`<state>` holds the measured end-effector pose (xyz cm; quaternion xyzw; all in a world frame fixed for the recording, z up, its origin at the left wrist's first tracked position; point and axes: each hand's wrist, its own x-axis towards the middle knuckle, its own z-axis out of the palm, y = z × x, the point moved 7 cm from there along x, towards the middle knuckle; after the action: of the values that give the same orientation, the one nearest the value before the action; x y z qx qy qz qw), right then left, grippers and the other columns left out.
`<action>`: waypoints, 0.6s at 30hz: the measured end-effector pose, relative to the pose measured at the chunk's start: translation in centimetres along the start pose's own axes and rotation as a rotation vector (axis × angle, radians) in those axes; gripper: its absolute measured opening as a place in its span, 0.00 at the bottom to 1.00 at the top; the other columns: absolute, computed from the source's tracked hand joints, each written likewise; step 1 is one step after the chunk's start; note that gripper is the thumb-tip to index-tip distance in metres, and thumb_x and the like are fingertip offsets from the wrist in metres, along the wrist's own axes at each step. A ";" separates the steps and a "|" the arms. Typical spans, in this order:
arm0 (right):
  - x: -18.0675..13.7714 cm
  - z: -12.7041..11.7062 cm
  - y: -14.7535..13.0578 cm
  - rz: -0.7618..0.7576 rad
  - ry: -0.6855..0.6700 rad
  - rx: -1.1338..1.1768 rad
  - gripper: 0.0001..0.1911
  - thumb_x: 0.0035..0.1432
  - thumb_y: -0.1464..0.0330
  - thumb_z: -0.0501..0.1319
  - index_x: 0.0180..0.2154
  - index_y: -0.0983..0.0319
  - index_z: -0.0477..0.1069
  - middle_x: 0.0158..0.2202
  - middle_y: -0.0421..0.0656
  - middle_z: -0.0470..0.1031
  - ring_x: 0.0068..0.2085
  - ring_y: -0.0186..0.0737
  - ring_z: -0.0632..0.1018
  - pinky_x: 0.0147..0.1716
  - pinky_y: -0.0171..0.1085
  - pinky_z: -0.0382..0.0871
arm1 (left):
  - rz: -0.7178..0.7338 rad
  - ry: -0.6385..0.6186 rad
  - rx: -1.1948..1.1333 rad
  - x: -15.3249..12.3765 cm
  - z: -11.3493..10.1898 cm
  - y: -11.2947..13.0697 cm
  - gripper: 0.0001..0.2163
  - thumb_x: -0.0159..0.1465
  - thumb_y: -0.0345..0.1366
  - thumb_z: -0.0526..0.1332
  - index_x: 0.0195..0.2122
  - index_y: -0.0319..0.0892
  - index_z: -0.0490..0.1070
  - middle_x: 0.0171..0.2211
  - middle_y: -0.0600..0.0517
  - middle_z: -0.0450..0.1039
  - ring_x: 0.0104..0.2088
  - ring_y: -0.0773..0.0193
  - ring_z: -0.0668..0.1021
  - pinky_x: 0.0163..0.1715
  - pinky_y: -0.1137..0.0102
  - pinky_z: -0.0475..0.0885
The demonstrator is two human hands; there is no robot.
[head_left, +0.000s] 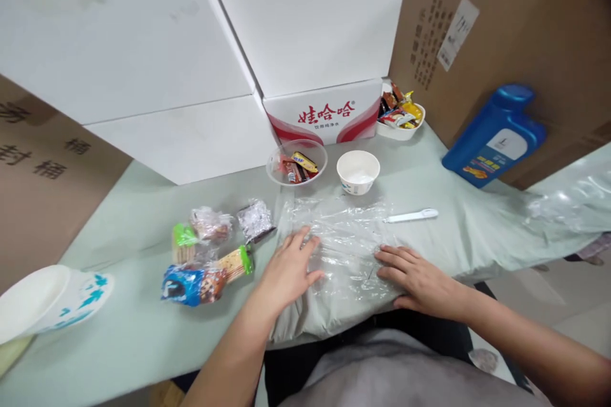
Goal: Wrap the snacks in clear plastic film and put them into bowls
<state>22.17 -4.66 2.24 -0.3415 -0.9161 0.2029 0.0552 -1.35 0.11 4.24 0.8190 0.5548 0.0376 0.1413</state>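
A sheet of clear plastic film (pixel 341 229) lies spread on the pale green table cover (pixel 143 324) in front of me. My left hand (pixel 289 270) rests flat on the film's left edge, fingers stretched out. My right hand (pixel 415 276) lies flat on its right part, fingers together and extended. Neither hand holds anything. Just left of my left hand sits a heap of wrapped snacks (pixel 210 254), among them a blue packet and biscuits in clear wrap.
Behind the film stand a clear bowl of wrapped sweets (pixel 296 163), a white paper cup (pixel 358 172) and a white tool (pixel 413 215). A white bowl of snacks (pixel 400 116), a blue jug (pixel 496 137), white boxes and cardboard line the back. Paper bowls (pixel 48 299) lie left.
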 end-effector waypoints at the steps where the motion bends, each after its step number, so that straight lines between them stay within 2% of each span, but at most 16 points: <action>1: -0.5 0.0 0.0 -0.003 0.021 0.006 0.23 0.59 0.60 0.64 0.54 0.62 0.69 0.64 0.53 0.63 0.66 0.53 0.60 0.61 0.56 0.58 | 0.029 0.006 0.000 -0.7 0.0 0.6 0.24 0.57 0.38 0.69 0.55 0.45 0.67 0.63 0.42 0.61 0.61 0.45 0.67 0.58 0.51 0.66; 5: -1.6 -0.1 -0.4 -0.049 0.115 0.051 0.09 0.66 0.68 0.55 0.45 0.61 0.72 0.59 0.48 0.70 0.64 0.46 0.63 0.61 0.51 0.60 | 0.141 -0.087 -0.039 -4.1 1.4 2.1 0.25 0.54 0.39 0.71 0.53 0.46 0.69 0.60 0.44 0.66 0.62 0.46 0.66 0.59 0.49 0.65; 9: -2.4 -1.0 -0.8 -0.106 0.202 0.114 0.10 0.66 0.72 0.52 0.44 0.61 0.72 0.51 0.48 0.75 0.61 0.45 0.68 0.59 0.49 0.63 | 0.125 -0.151 -0.085 -7.2 2.6 1.2 0.21 0.55 0.31 0.68 0.51 0.47 0.70 0.62 0.46 0.64 0.64 0.48 0.63 0.60 0.51 0.65; 12: -2.7 -1.3 -0.6 -0.100 0.214 0.172 0.12 0.67 0.72 0.50 0.46 0.62 0.70 0.43 0.48 0.78 0.48 0.43 0.77 0.48 0.44 0.71 | 0.124 -0.201 -0.139 -9.0 3.0 0.9 0.19 0.54 0.30 0.67 0.48 0.48 0.70 0.65 0.48 0.59 0.67 0.48 0.58 0.61 0.51 0.64; 15: -2.7 -1.4 0.0 0.002 0.222 0.205 0.14 0.68 0.72 0.47 0.46 0.62 0.70 0.35 0.45 0.78 0.34 0.39 0.78 0.35 0.38 0.73 | 0.121 -0.219 -0.177 -10.0 3.0 0.9 0.16 0.54 0.30 0.65 0.44 0.47 0.70 0.66 0.49 0.58 0.68 0.47 0.55 0.62 0.48 0.61; 17: -2.7 -1.6 0.3 0.049 0.239 0.230 0.14 0.68 0.71 0.47 0.46 0.61 0.70 0.34 0.44 0.78 0.32 0.38 0.79 0.32 0.37 0.73 | 0.107 -0.189 -0.228 -10.2 2.7 0.8 0.07 0.60 0.28 0.59 0.38 0.46 0.70 0.64 0.50 0.62 0.68 0.50 0.56 0.63 0.51 0.61; 18: -2.6 -1.8 0.3 0.063 0.254 0.248 0.14 0.68 0.71 0.47 0.46 0.61 0.70 0.35 0.44 0.78 0.33 0.38 0.79 0.33 0.37 0.73 | 0.092 -0.176 -0.276 -10.2 2.4 0.7 0.06 0.62 0.28 0.55 0.36 0.45 0.70 0.62 0.50 0.64 0.67 0.52 0.59 0.62 0.53 0.62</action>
<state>24.73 -5.52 3.84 -0.3834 -0.8586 0.2710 0.2059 -4.10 -10.01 3.11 0.8166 0.4917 0.0482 0.2984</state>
